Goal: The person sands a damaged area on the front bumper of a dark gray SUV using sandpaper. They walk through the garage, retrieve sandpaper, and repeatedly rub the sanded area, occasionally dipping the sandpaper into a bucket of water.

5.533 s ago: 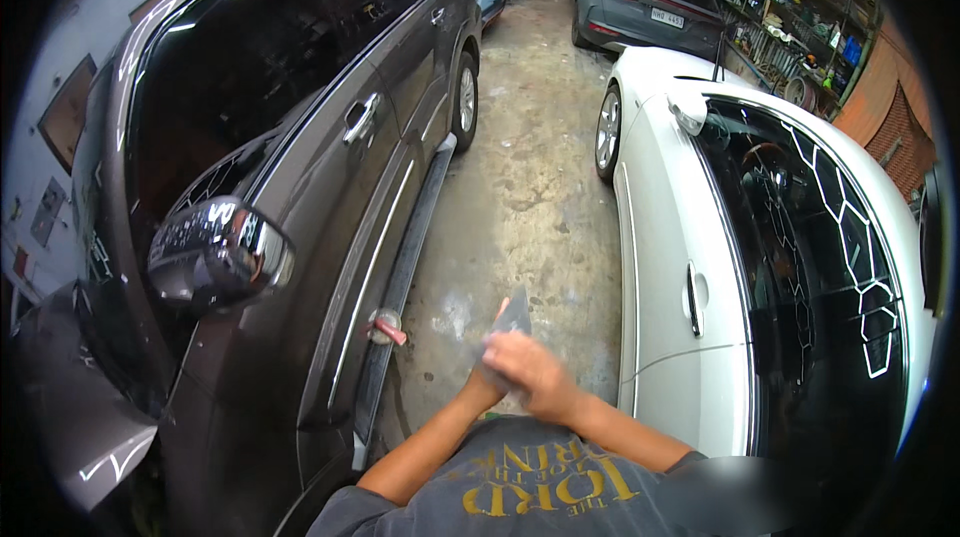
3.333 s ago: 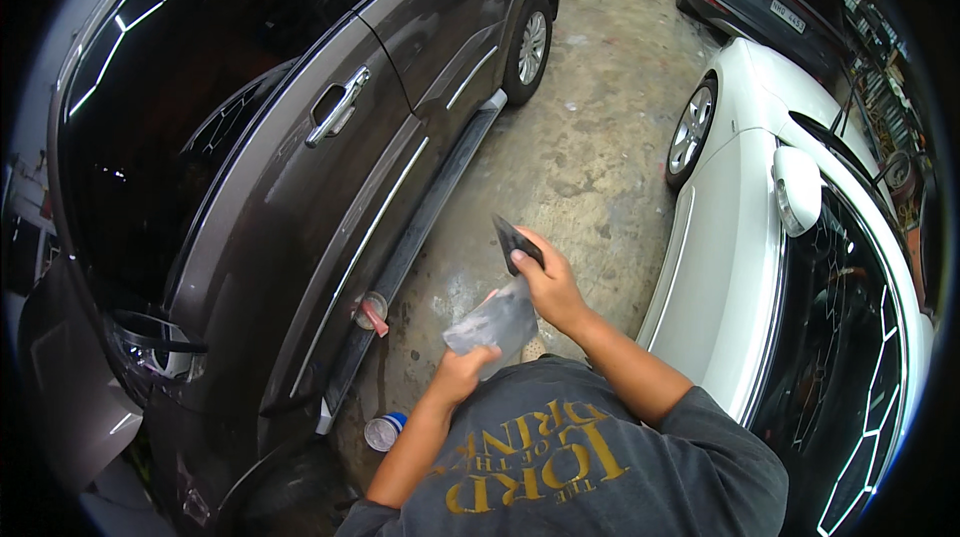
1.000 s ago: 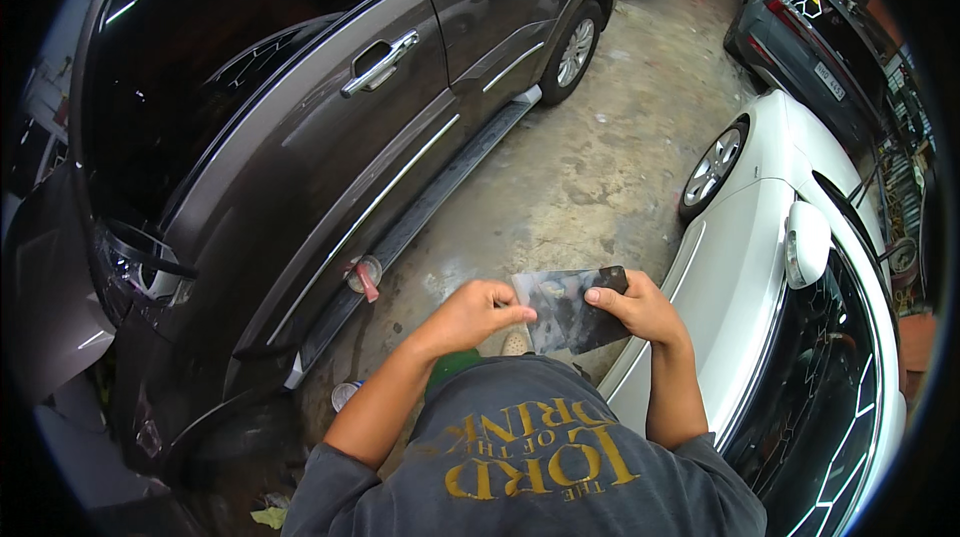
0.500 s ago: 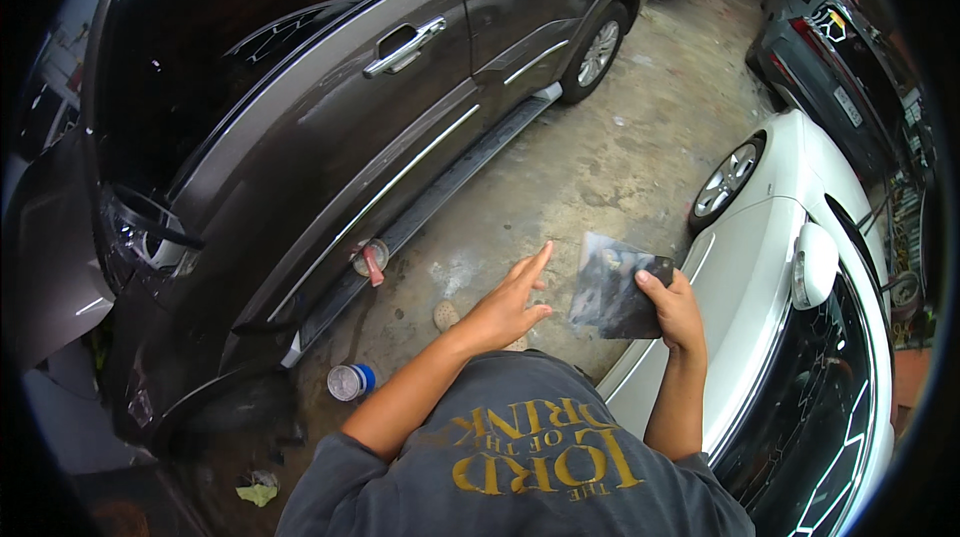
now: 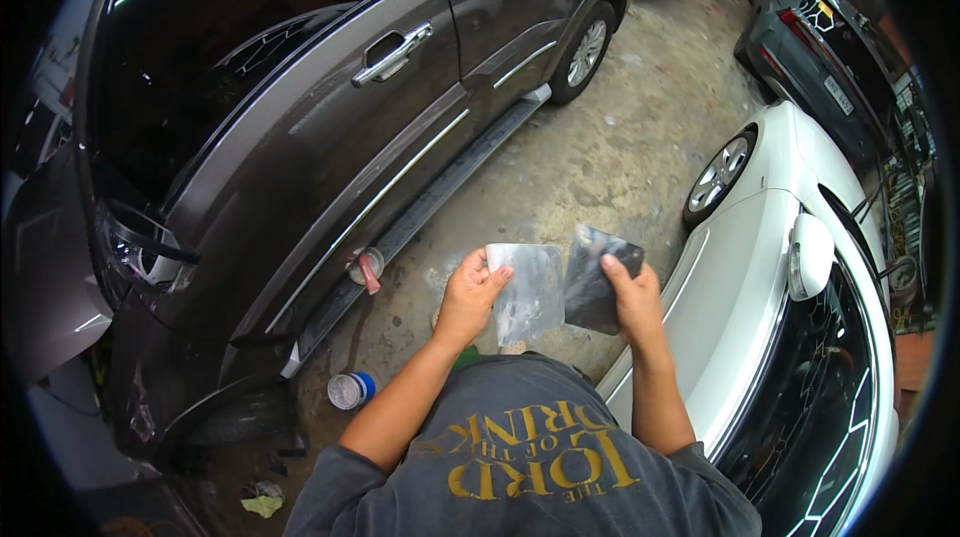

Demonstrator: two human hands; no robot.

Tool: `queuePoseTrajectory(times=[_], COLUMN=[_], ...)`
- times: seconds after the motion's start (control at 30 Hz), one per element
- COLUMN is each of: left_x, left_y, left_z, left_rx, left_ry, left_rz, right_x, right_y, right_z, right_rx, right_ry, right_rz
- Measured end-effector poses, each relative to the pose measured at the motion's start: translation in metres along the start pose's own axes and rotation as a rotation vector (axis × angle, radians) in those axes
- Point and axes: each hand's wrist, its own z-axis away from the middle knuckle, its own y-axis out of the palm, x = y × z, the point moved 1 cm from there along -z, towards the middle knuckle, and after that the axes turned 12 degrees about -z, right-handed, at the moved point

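Observation:
My left hand [image 5: 470, 299] grips a thin, flat, square sheet [image 5: 530, 289], pale grey and streaked with whitish smears, its thumb on top. A dark, flat sheet [image 5: 592, 289] with grey smears is pinched in my right hand [image 5: 636, 299], thumb on its upper face. Both sheets are held side by side in front of my body, with a narrow gap between them. To the left of my hands, a round, light-coloured container [image 5: 368, 262] with a pinkish-red piece [image 5: 370, 277] across it rests on the dark car's side step.
A dark brown car [image 5: 330, 147] with a long side step [image 5: 430, 197] stands on my left. Close on my right is a white car [image 5: 735, 267]. A blue tub [image 5: 352, 390] stands on the stained concrete floor [image 5: 620, 147]. Another dark car [image 5: 815, 57] is parked farther back.
My left hand was open and empty; now it holds the pale sheet, which appeared to lie against the dark one. My right hand has shifted slightly left with the dark sheet.

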Motion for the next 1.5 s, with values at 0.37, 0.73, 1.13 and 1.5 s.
queuePoseTrajectory(times=[0.37,0.73,1.13,1.5], left_x=[-0.038,-0.034,-0.036,-0.042], left_y=[-0.007,0.033,0.007,0.019], left_z=[0.013,0.018,0.023,0.030], left_rx=[-0.188,-0.226,-0.008,-0.030], left_ry=[0.047,0.223,0.030,0.028], left_rz=[-0.301,-0.327,-0.476,-0.101], right_x=[0.022,-0.012,-0.011,-0.008], right_y=[0.011,0.056,0.049,0.057], right_z=[-0.001,0.011,0.006,0.011], right_rx=[-0.036,0.085,0.297,0.110], right_ry=[-0.039,0.050,0.078,0.133], right_rz=[-0.112,-0.200,0.088,-0.209])
